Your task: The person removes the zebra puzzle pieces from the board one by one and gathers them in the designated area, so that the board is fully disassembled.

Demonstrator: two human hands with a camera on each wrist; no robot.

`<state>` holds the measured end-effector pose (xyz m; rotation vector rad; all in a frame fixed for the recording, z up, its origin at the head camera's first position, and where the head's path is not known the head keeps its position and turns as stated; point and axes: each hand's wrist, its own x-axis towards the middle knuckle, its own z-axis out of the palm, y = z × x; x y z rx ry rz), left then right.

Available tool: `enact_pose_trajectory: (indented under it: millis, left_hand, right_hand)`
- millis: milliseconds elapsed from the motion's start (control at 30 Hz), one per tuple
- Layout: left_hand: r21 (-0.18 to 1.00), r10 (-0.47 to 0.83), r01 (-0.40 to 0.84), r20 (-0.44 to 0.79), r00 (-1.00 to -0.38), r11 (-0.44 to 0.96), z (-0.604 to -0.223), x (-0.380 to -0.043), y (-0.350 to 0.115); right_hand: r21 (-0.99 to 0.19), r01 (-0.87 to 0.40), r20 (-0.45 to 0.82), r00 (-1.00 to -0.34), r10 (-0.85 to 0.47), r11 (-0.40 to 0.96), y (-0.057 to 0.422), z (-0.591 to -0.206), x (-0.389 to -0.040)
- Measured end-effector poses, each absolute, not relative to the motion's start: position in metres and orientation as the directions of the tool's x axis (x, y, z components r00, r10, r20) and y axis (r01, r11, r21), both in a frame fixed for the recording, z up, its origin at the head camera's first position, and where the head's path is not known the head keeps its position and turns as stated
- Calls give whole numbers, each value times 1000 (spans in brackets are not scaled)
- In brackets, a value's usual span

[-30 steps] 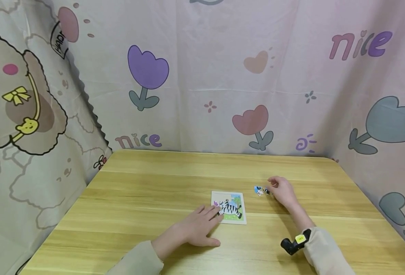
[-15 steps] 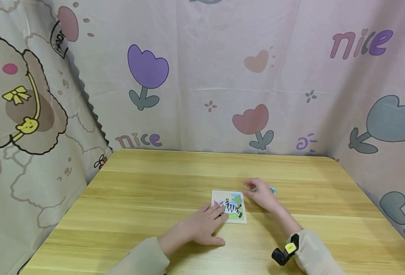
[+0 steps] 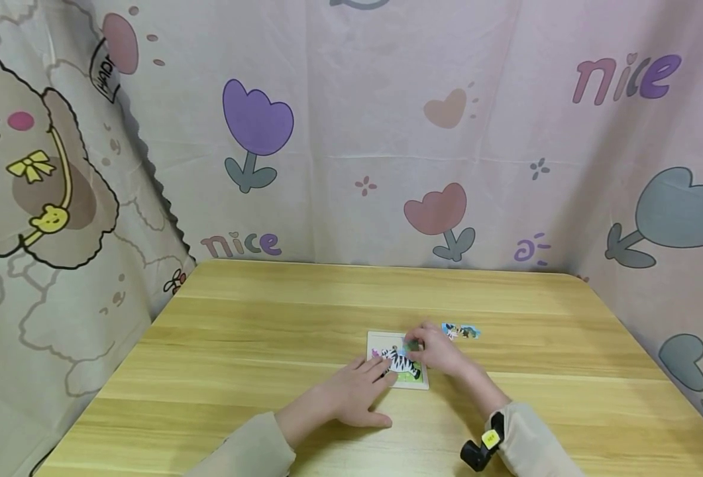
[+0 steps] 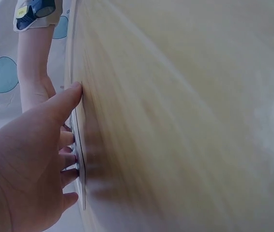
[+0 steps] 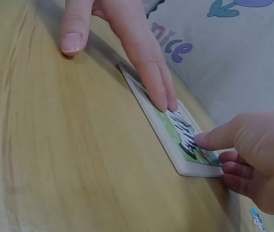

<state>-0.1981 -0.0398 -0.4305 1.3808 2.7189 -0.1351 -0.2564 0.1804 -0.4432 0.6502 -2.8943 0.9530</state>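
Two hands at one board (image 3: 378,340), about mid-width on the table (image 3: 256,318), well off the far edge, sides roughly square to it; can't tell its long axis. Zebra (image 3: 401,362) inside the rim, rump toward the table's right edge. Loose pieces (image 3: 462,331) past the board's far right corner, row parallel to the far edge. Left hand (image 3: 360,392): grip wide, fingertips on board. Right hand (image 3: 440,351): grip narrow, at board's far right corner; can't tell if it pinches a piece.
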Motion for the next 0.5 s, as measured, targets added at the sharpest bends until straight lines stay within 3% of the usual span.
enact_pose_trajectory:
  millis: [500]
  left_hand:
    - [-17, 799, 807, -127, -587, 590, -430, -197, -40]
  right_hand:
    - [-487, -406, 103, -906, -411, 773, 178, -442, -259]
